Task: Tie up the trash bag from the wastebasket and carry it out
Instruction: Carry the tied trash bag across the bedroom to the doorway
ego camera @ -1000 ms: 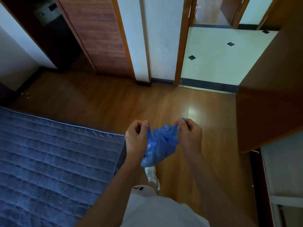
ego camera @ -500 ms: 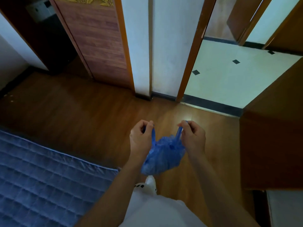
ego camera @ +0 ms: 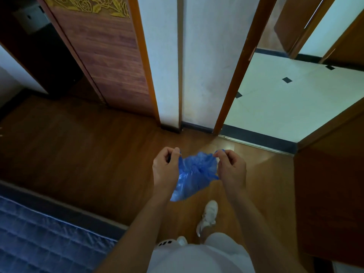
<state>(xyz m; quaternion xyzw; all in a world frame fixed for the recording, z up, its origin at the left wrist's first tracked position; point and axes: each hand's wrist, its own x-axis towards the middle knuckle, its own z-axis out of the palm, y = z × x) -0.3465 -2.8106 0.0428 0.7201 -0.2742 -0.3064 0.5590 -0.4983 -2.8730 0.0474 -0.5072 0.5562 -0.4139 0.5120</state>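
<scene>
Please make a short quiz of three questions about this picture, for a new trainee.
1. True or false: the blue trash bag rests on the wooden floor.
2. What grips the bag? A) only the left hand B) only the right hand C) both hands
3. Fill in: the tiled floor lies beyond the open ____.

Key: 1 false, it hangs in the air; 2 C; 3 doorway.

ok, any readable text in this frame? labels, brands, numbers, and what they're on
None readable.
Trash bag, pinched between left hand and right hand: plain blue, no print visible.
Wardrobe door: gold carved flower pattern only, no lettering.
Shoe: white, no logo legible.
White garment: small dark marks near its top edge, too small to read.
</scene>
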